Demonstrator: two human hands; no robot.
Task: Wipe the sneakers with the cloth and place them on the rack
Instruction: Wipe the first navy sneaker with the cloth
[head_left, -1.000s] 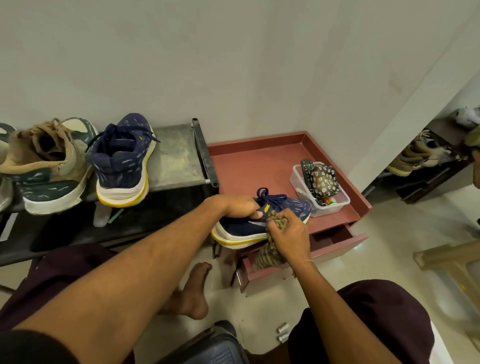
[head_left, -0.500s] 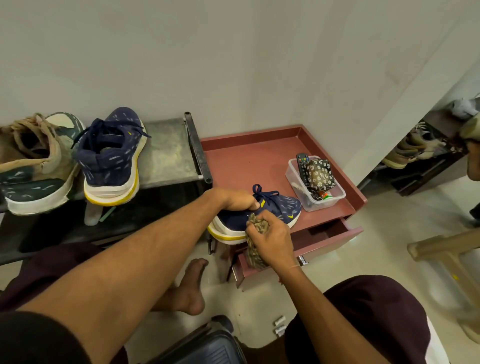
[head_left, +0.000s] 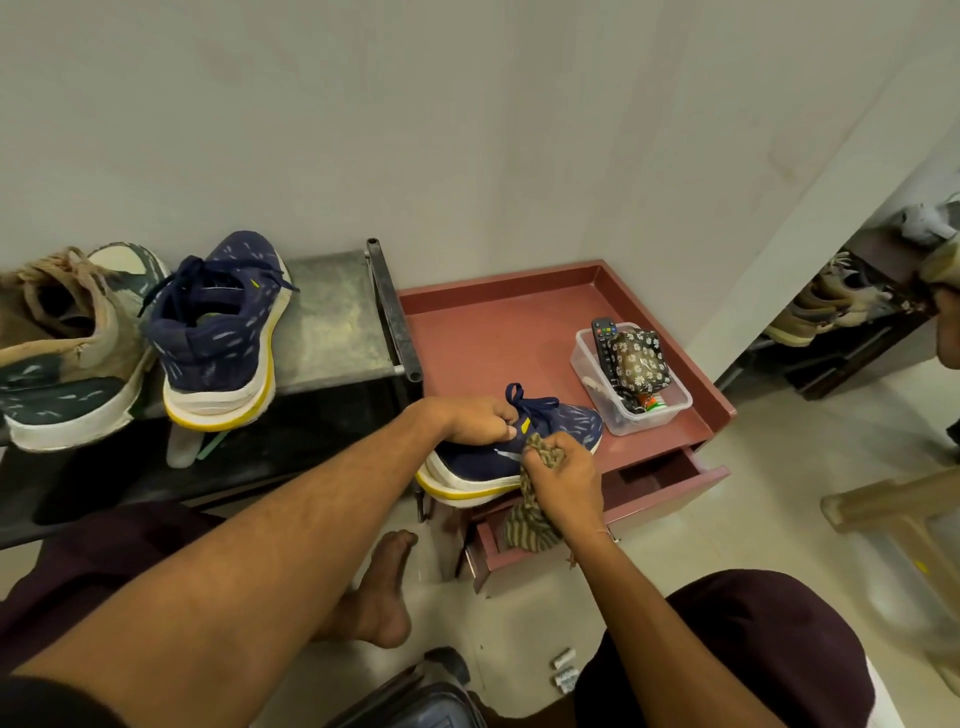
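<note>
Navy sneaker (head_left: 480, 461) in left grip (head_left: 475, 419); cloth (head_left: 530, 519) in right grip (head_left: 565, 480).

Navy sneaker (head_left: 218, 332), tan sneaker (head_left: 67, 353) on rack (head_left: 332, 322).

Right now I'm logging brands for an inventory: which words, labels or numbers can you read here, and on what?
No text is readable.
Nearer navy sneaker: yellow tab, no letters legible.
Remote: button marks too small to read.
Two small white items on the floor: print blurred.
</note>
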